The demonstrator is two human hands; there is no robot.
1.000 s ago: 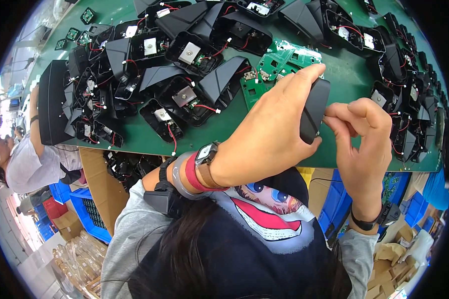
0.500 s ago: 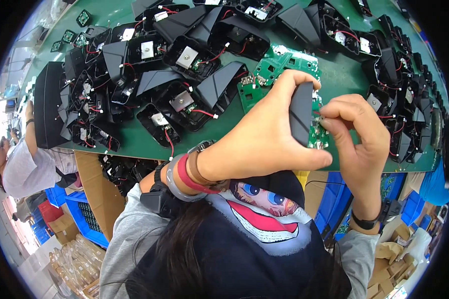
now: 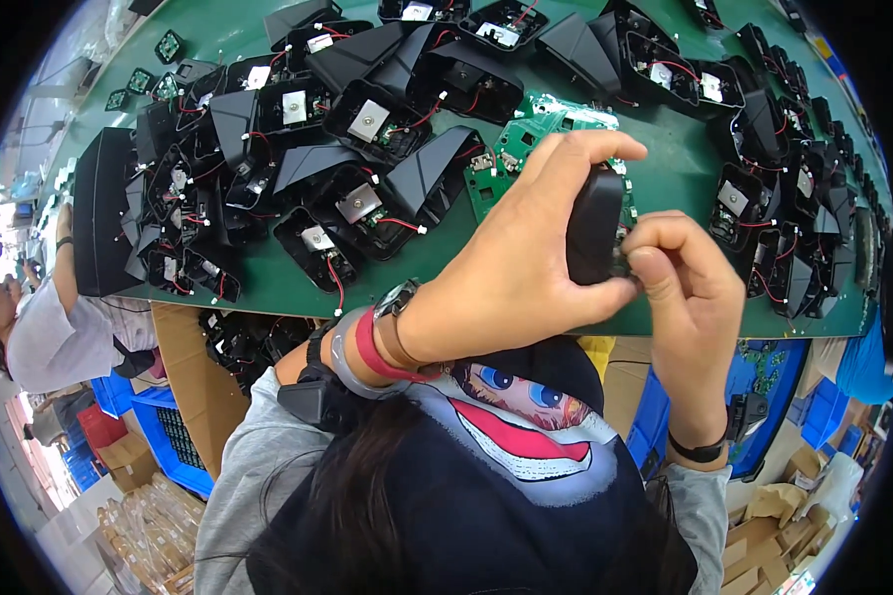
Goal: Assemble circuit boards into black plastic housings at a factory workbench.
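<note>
My left hand (image 3: 536, 248) is wrapped round a black plastic housing (image 3: 593, 233), thumb on the near end and fingers over the far end. The housing stands on edge, its open side turned toward my right hand (image 3: 690, 278). The right thumb and forefinger are pinched together at that open side; what lies between the fingertips is too small and hidden to make out. Part of a green circuit board shows along the housing's right edge. Behind my left hand, green circuit boards (image 3: 556, 114) lie in a stack on the green table (image 3: 407, 283).
Many black housings with red wires and metal plates, such as this one (image 3: 357, 203), crowd the table's left and far side. More housings (image 3: 734, 198) stand at the right. Below the table edge are a cardboard box (image 3: 184, 382) and blue trays. A co-worker (image 3: 55, 327) sits at far left.
The housing has turned in my left hand, so its board now shows much less. My right hand has moved slightly left and down, closer against the housing.
</note>
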